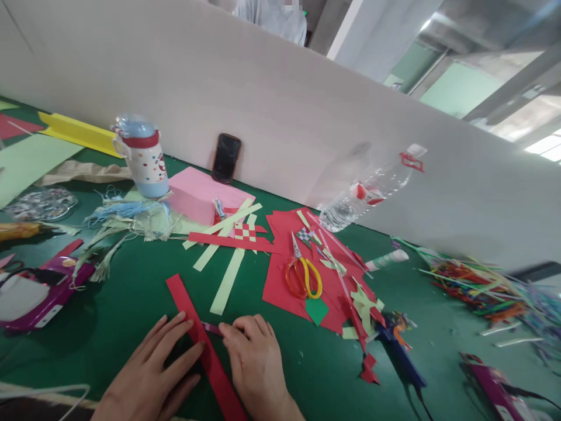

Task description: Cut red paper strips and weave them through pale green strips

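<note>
A long red paper strip (184,295) lies on the green table (131,304), running from the middle toward the near edge. My left hand (155,371) rests flat on the table at the strip's left side, fingers stretched out and touching its edge. My right hand (256,362) sits on the strip's right side with fingers curled, fingertips pressing near a small purple thing (213,329) on the strip. What that purple thing is, I cannot make out.
Pale green strips woven with red ones (236,240) lie beyond. Orange-handled scissors (302,275) rest on red paper sheets (280,286). A dotted flask (142,155), a phone (226,158), a plastic bottle (368,193), pink paper (197,190) and coloured sticks (477,286) stand around. A person stands behind the white partition.
</note>
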Available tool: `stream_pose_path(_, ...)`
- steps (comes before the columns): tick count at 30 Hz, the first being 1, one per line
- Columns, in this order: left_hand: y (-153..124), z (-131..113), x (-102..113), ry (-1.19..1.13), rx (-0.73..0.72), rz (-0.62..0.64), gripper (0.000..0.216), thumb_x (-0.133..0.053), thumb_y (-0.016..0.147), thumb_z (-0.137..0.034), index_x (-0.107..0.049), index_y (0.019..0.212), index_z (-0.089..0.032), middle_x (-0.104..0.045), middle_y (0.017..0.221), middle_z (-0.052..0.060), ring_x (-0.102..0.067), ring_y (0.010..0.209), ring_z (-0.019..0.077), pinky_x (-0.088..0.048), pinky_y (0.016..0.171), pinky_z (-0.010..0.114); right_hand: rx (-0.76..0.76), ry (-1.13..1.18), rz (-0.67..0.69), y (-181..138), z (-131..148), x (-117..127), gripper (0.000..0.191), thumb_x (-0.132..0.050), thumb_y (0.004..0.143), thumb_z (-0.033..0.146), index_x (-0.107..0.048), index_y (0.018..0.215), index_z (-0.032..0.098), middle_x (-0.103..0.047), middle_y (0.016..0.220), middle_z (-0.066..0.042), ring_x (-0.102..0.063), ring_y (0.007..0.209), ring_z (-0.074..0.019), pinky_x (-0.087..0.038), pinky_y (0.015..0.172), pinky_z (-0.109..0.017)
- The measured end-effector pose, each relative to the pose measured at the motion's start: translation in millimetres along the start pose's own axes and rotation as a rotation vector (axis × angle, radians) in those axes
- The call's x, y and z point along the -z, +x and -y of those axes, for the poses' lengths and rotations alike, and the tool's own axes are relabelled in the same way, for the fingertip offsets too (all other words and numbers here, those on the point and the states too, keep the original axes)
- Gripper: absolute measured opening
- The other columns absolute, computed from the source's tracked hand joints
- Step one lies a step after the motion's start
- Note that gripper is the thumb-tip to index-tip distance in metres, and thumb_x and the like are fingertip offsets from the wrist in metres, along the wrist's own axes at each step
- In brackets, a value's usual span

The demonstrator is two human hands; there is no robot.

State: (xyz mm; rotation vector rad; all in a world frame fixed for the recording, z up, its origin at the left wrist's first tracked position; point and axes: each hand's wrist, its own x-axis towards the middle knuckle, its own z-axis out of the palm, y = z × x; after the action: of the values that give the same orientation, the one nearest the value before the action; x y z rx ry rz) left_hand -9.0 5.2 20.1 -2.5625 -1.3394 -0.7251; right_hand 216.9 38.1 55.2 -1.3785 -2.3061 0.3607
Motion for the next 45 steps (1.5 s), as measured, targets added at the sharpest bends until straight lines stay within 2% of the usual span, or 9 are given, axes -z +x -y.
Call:
stream_pose_path(9, 0, 1, -1, -0.010, -0.006, 0.004, 0.031, -0.066, 0.086, -0.031, -0.067, 0.117, -0.030, -0.062, 0.129, 0.005, -0.054, 0.129, 0.0249, -0.038, 0.114, 0.041, 0.000, 0.018, -0.012, 3, 2, -1, 0.028, -0.053, 0.092, 0.012, -0.067, 0.111, 0.028, -0.066, 0.089, -0.003, -0.056, 0.080, -0.0224, -0.039, 0.068, -0.034)
stream_pose_path(18, -2, 1, -1, 0.019, -0.026, 0.013, 0.032, -0.067, 0.085, -0.036, -0.068, 0.116, -0.031, -0.060, 0.130, 0.007, -0.053, 0.128, 0.0281, -0.048, 0.104, 0.044, -0.015, 0.008, 0.001, 6, 4, -3, 0.028, -0.053, 0.093, 0.013, -0.068, 0.111, 0.028, -0.065, 0.089, -0.004, -0.056, 0.080, -0.0220, -0.041, 0.069, -0.034)
stream_pose_path(23, -1, 2, -1, 0.015, -0.018, 0.010, 0.031, -0.067, 0.084, -0.034, -0.068, 0.115, -0.031, -0.061, 0.129, 0.006, -0.054, 0.128, 0.0271, -0.049, 0.104, 0.043, -0.016, 0.006, 0.022, 9, 5, -4, 0.028, -0.054, 0.092, 0.014, -0.067, 0.112, 0.029, -0.066, 0.091, -0.003, -0.056, 0.081, -0.0222, -0.042, 0.069, -0.034)
stream_pose_path(28, 1, 2, 1, 0.001, -0.011, -0.005, 0.029, -0.066, 0.085, -0.035, -0.069, 0.114, -0.031, -0.062, 0.129, 0.005, -0.054, 0.128, 0.0258, -0.045, 0.108, 0.040, -0.027, 0.013, 0.011, 11, 6, -6, 0.027, -0.054, 0.093, 0.014, -0.067, 0.111, 0.029, -0.066, 0.089, -0.003, -0.056, 0.080, -0.0222, -0.041, 0.069, -0.034)
stream_pose_path(34, 1, -1, 2, -0.008, -0.045, -0.051, 0.033, -0.064, 0.087, -0.033, -0.067, 0.120, -0.028, -0.066, 0.124, 0.003, -0.056, 0.124, 0.0208, -0.031, 0.118, 0.035, 0.007, 0.030, 0.026, 4, 1, 1, 0.028, -0.055, 0.091, 0.012, -0.068, 0.110, 0.028, -0.066, 0.090, -0.003, -0.056, 0.081, -0.0219, -0.041, 0.070, -0.033)
stream_pose_path(37, -1, -1, 4, -0.004, -0.046, -0.065, 0.034, -0.062, 0.088, -0.034, -0.067, 0.121, -0.026, -0.067, 0.121, 0.004, -0.058, 0.119, 0.0193, -0.031, 0.117, 0.031, 0.017, 0.026, 0.029, -2, -2, 3, 0.029, -0.055, 0.091, 0.011, -0.068, 0.110, 0.029, -0.065, 0.089, -0.003, -0.056, 0.080, -0.0213, -0.040, 0.070, -0.033)
stream_pose_path(42, 2, 6, 13, 0.096, -0.078, 0.035, 0.043, -0.067, 0.081, -0.037, -0.063, 0.124, -0.036, -0.058, 0.135, 0.008, -0.053, 0.127, 0.0288, -0.037, 0.111, 0.044, 0.016, 0.019, 0.051, -4, -3, 5, 0.027, -0.055, 0.092, 0.013, -0.068, 0.110, 0.029, -0.065, 0.091, -0.003, -0.056, 0.082, -0.0211, -0.041, 0.071, -0.033)
stream_pose_path(45, 5, 11, 17, 0.144, -0.106, 0.050, 0.052, -0.068, 0.078, -0.047, -0.059, 0.129, -0.038, -0.052, 0.143, 0.011, -0.051, 0.130, 0.0320, -0.044, 0.102, 0.043, 0.011, 0.019, 0.047, -2, -2, 6, 0.026, -0.054, 0.093, 0.014, -0.068, 0.108, 0.029, -0.065, 0.090, -0.003, -0.056, 0.081, -0.0211, -0.040, 0.070, -0.033)
